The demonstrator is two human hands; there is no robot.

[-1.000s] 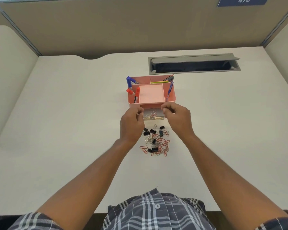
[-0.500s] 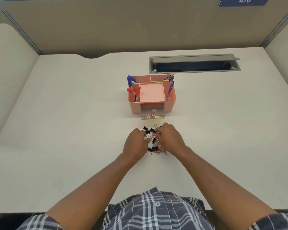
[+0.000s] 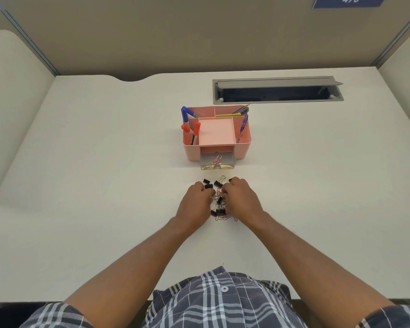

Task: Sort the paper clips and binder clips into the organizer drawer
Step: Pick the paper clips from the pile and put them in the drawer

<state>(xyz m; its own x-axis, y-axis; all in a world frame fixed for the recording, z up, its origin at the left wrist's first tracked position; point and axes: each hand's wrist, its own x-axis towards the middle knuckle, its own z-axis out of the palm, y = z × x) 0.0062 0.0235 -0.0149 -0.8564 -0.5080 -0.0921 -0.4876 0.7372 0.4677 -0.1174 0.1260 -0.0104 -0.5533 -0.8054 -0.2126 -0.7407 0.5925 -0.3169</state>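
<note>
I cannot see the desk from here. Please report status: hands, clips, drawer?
Left hand and right hand both down on clip pile; grasp unclear. Drawer open, few paper clips inside. Path to drawer unobstructed.

Premises: an office or study cubicle. A pale cream laminate table (image 3: 104, 162) is enclosed on three sides by beige partition panels (image 3: 175, 39) with grey metal corner posts (image 3: 31, 43). A grey metal cable-access hatch (image 3: 277, 89) is recessed in the table, lid raised. A blue number plate (image 3: 348, 1) is fixed to the rear panel. A pink plastic desk organizer (image 3: 243, 143) holds marker pens (image 3: 186, 114) and pencils.
</note>
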